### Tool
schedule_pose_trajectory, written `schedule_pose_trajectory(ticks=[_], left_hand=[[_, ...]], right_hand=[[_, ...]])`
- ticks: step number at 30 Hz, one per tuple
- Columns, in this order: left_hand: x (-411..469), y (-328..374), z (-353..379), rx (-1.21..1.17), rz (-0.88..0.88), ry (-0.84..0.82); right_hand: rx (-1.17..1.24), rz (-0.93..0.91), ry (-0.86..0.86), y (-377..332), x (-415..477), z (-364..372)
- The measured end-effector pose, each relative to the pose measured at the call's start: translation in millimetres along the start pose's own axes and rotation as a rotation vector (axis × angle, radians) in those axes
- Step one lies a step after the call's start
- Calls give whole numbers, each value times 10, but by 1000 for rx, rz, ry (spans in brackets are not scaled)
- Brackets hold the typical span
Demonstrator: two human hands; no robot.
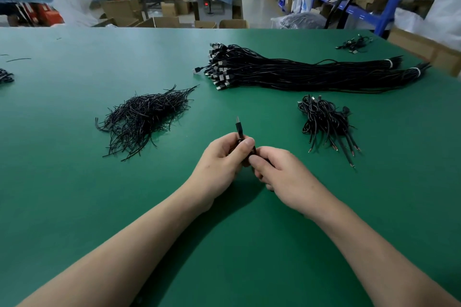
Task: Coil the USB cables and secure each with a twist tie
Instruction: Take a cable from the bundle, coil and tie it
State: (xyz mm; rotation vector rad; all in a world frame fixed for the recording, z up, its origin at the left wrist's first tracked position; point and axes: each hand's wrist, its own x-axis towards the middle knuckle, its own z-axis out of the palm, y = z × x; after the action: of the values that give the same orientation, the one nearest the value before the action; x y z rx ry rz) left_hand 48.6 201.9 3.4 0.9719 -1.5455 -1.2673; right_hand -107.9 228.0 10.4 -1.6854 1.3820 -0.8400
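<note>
Green desk (74, 207) surface spreads wide on both sides of the forearms. At its middle the left hand (219, 157) and right hand (282, 172) meet, both curled round a black USB cable (239, 128). Its plug sticks out above the fingers, pointing away, long axis near upright. Beyond, a twist tie pile (144, 117) lies left and tied coils (324, 119) right, well apart. Long cable bundles (287, 70) lie farther, short of the far edge.

Matt green table mat (74, 207) – black cables (299, 75), slightly glossy plastic, with dull metal plugs
</note>
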Motion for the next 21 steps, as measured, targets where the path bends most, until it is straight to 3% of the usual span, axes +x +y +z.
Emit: schedule_pose_trajectory(ticks=[15, 21], left_hand=[[-21, 95, -36, -69, 52, -52], [-31, 90, -61, -59, 91, -75]], right_hand=[[612, 165, -328, -16, -43, -133], [630, 114, -271, -15, -37, -86]])
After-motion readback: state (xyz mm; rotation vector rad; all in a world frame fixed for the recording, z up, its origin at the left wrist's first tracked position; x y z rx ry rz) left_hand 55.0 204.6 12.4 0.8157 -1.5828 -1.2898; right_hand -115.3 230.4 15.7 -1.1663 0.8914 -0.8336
